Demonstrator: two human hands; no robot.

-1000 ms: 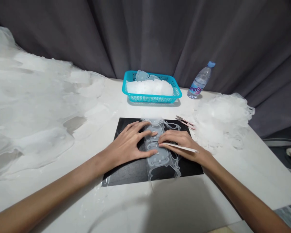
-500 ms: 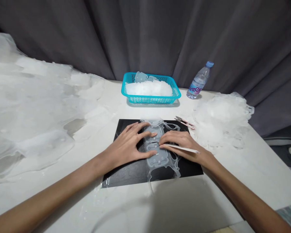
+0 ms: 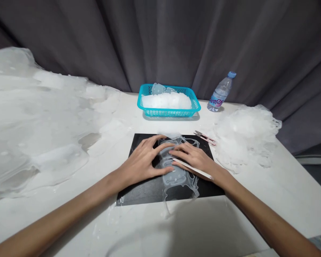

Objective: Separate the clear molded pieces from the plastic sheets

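On a black mat (image 3: 141,192) lies a translucent, rubbery moulded sheet (image 3: 173,176) with rounded panels and thin looping edge strips. My left hand (image 3: 143,159) rests on the sheet's left side, fingers and thumb spread, holding it down. My right hand (image 3: 198,159) is closed round a slim white pen-like tool (image 3: 194,168), its kind not clear. The tool slants across the sheet, and its thin tip touches or nearly touches the middle between two panels. Fingers of my right hand hide part of the upper panel.
A turquoise basket (image 3: 171,113) holding whitish pieces stands at the back, a water bottle (image 3: 219,93) to its right. Thread snips (image 3: 205,137) lie beyond my right hand. Translucent sheets (image 3: 48,125) heap up at left, clear scraps (image 3: 246,134) at right. A dark curtain (image 3: 160,39) hangs behind.
My right hand has shifted left, closer to my left hand, and the white tool now slants more steeply. My left hand stays on the sheet. The view has moved slightly.
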